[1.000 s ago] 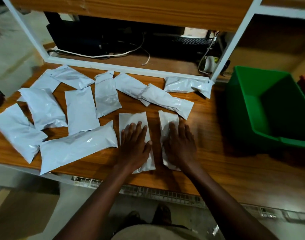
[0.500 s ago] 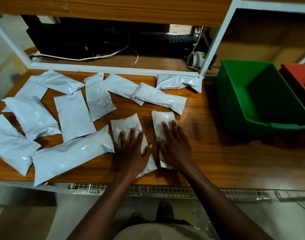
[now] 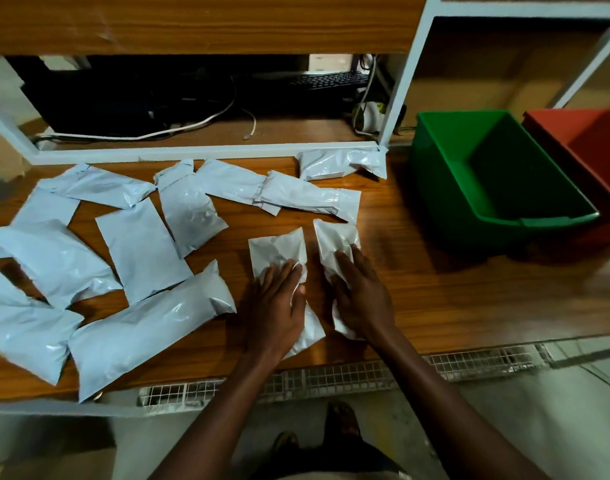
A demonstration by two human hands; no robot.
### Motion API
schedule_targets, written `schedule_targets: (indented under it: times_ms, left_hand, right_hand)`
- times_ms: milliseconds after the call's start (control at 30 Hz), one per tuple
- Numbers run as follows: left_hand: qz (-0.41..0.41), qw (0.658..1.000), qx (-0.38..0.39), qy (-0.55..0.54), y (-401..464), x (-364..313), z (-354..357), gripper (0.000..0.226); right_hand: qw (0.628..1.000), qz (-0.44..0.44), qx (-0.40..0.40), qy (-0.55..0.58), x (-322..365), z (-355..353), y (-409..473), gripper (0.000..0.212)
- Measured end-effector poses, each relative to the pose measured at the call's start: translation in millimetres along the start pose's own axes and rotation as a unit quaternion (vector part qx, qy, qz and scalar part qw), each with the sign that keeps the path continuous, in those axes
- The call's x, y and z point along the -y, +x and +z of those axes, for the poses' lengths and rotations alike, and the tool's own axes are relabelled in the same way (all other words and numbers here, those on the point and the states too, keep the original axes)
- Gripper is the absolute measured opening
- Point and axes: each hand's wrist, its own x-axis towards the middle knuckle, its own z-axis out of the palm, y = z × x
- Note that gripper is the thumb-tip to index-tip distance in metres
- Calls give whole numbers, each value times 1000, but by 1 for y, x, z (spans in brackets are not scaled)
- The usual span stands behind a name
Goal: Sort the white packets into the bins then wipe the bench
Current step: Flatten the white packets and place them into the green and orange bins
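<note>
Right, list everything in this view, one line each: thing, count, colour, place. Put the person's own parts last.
packets: about thirteen, white, spread over the bench from its left edge to the middle, some overlapping.
green bin: one, green, right end of the bench, nothing seen in it.
red bin: one, red, right of the green bin, partly cut off.
bench: one, brown wood.
shelf frame: one, white, behind the bench.
keyboard: one, black, on the dark shelf.
cables: several, white, on the shelf.
left hand: flat on a packet near the front edge.
right hand: flat on the neighbouring packet.
</note>
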Motion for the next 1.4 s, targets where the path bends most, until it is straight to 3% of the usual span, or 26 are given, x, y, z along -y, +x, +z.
schedule_targets:
  times_ms: [167, 500, 800, 1000, 1233, 1400]
  left_hand:
    - [45, 995, -26, -83, 12, -25, -8, 46]
    - [105, 986, -27, -124, 65, -91, -1, 46]
    - [209, 960, -157, -101, 131, -192, 30, 43]
    - [177, 969, -172, -18, 185, -287, 47, 48]
    - [104, 988, -100, 55, 244, -356, 84, 58]
    - [75, 988, -29, 129, 274, -360, 122, 49]
  right_hand:
    - [997, -7, -70, 27, 8, -34, -10, 57]
    - [987, 0, -159, -12, -11, -134, 6, 56]
    - [978, -13, -208, -6, -88, -236, 61, 57]
    - [983, -37, -181, -13, -161, -293, 124, 51]
    - [996, -36, -73, -40, -218, -303, 192, 50]
    - [997, -14, -14, -71, -240, -284, 231, 49]
